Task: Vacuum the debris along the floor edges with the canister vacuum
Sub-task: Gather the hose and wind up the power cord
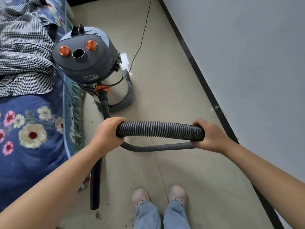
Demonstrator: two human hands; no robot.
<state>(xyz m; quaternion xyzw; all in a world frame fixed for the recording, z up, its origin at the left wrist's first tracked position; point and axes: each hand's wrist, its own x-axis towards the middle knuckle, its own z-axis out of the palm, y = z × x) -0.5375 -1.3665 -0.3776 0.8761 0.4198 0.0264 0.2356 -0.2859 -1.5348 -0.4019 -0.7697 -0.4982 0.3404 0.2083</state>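
Narrow strip of pale tiled floor (165,80) between bed (33,154) with floral navy cover and grey wall with dark skirting (212,96).

Canister vacuum (92,63) upright on floor, just beside bed edge; grey plastic head, two copper-coloured caps, open round port on top, polished metal drum on dark base. Thin black power cord (143,30) trailing away across floor.

Ribbed grey hose (158,129) plugged into orange collar at drum front, looped upward. Left hand (109,134) clenched round one end of raised span; right hand (209,134) clenched round other end, apparently also over lower thinner run. Rigid black tube (95,184) hanging down past left forearm, mouth near floor by bed.

Dark debris (99,215) scattered on tiles near tube mouth and shoes (158,195). Probably not yet collected.

Risks, as judged: hose doubled back, liable to kink and choke suction; pull on hose liable to tip tall drum or drag it onto cord; tube mouth near bedding, liable to snatch fabric.

Checked garment (24,55) lying crumpled on bed.
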